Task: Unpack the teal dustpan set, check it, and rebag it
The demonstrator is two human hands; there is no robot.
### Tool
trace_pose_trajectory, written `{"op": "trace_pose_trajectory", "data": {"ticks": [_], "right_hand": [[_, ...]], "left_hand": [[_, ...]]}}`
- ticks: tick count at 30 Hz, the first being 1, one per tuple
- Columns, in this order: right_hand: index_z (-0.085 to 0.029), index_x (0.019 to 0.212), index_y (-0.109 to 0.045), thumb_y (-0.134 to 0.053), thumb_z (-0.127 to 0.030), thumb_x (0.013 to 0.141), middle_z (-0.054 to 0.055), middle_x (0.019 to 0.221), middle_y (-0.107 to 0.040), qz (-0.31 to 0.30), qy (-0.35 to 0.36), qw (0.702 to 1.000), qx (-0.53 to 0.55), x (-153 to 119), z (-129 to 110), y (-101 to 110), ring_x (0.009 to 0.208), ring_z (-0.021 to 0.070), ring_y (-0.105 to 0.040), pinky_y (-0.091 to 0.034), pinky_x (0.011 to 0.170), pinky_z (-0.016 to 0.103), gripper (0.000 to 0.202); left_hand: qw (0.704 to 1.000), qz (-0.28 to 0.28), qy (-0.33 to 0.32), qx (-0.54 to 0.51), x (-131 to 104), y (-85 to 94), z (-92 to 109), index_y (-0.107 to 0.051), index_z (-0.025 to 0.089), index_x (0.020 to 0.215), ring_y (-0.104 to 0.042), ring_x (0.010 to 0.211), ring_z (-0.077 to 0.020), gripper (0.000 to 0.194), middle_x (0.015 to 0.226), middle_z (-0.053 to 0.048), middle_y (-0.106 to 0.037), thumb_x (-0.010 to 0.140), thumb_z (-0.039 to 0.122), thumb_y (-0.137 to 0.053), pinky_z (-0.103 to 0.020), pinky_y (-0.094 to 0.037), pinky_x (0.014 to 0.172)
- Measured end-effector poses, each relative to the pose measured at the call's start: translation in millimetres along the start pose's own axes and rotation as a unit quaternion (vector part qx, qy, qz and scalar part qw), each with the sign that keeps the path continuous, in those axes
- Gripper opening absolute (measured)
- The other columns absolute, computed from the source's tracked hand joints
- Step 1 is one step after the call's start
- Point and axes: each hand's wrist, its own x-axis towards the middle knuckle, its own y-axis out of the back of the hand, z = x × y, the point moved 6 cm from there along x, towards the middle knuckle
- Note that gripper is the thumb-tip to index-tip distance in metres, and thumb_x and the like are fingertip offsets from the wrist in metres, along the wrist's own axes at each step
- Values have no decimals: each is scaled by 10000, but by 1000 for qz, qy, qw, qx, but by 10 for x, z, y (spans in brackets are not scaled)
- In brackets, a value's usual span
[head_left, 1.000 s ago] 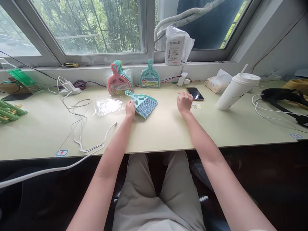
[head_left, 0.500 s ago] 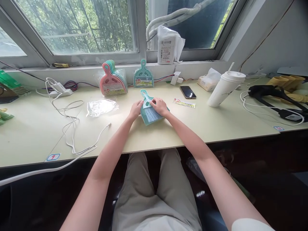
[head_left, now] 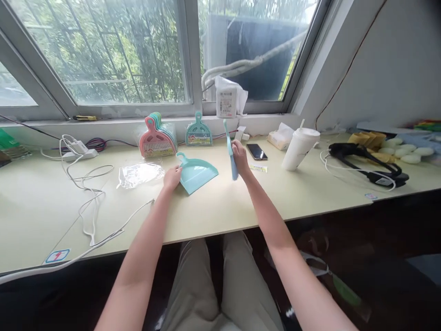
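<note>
My left hand [head_left: 172, 177] is closed on the left edge of a mint-green dustpan [head_left: 199, 174], whose looped handle points away from me. Out to the right, my right hand [head_left: 239, 157] grips a small brush [head_left: 230, 146] of the same green, held upright and seen edge-on with its pale blue bristles down. Whether the bristles touch the table cannot be made out. Behind the dustpan stand a wrapped row of dustpan-and-brush sets [head_left: 157, 138], pink in front, and a single wrapped green set [head_left: 199, 131].
Crumpled clear plastic [head_left: 140, 175] and white cables [head_left: 93, 197] lie left on the table [head_left: 206, 216]. A phone [head_left: 257, 151], a printed label strip [head_left: 258, 168], a tissue pack [head_left: 280, 137], a white cup [head_left: 300, 149] and black straps [head_left: 368, 165] lie to the right.
The brush has come apart from the dustpan. My right hand has lifted it rightward and turned it edge-on, while my left hand keeps the dustpan, now further left. The view has tilted up.
</note>
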Motion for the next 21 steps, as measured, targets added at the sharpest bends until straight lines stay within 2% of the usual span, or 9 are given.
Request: {"op": "trace_pose_trajectory", "data": {"ticks": [1,3,6,9,13,18,21], "right_hand": [[-203,990,-576,-275,-304,986,100,1093,-613,25,22,995,-95,5,53,112,1080,239,-519,-367,967,327,318],[-164,1021,-597,-313,-271,971,148,1119,-614,2,25,967,-253,-16,249,176,1093,274,-515,-348,971,362,307],[-124,1096,-615,-327,-229,961,183,1173,-607,-48,-20,930,-363,-92,575,119,1130,287,-507,-333,965,372,336],[-122,1086,-655,-380,-273,950,194,1215,-596,-67,-55,915,-395,-138,719,32,1135,293,-513,-318,961,390,342],[-131,1057,-694,-494,-397,892,187,1181,-629,-60,-68,904,-417,-107,703,-26,1151,318,-505,-289,972,431,371],[-127,1068,-695,-544,-298,837,196,1163,-645,-77,-116,894,-426,-60,714,-94,1134,310,-533,-283,951,436,325],[-128,1026,-695,-556,-283,825,192,1117,-659,-53,-110,906,-405,-67,596,-65,1110,303,-545,-288,934,423,290]], "left_hand": [[1000,3,13,15,16,45,-64,-709,218,973,-638,971,-298,292,996,-111,-720,880,342,-462,-333,-434,790],[999,3,32,42,11,100,-130,-712,214,981,-641,989,-302,315,1008,-118,-720,885,335,-437,-343,-438,804],[997,13,39,71,-55,131,-100,-703,212,1027,-611,1086,-303,361,1127,-135,-685,908,341,-388,-356,-438,865],[996,38,38,67,-128,159,-39,-671,219,1103,-582,1140,-306,414,1227,-151,-627,937,383,-328,-374,-436,907],[995,54,57,53,-171,211,-50,-626,226,1135,-591,1117,-315,424,1241,-157,-601,940,426,-307,-398,-446,891],[992,13,80,100,-165,185,-108,-673,226,1019,-601,1103,-348,352,1135,-173,-659,895,392,-387,-411,-442,865],[992,22,70,101,-150,176,-97,-676,219,1065,-613,1096,-343,354,1120,-170,-681,883,351,-403,-402,-453,840]]}}
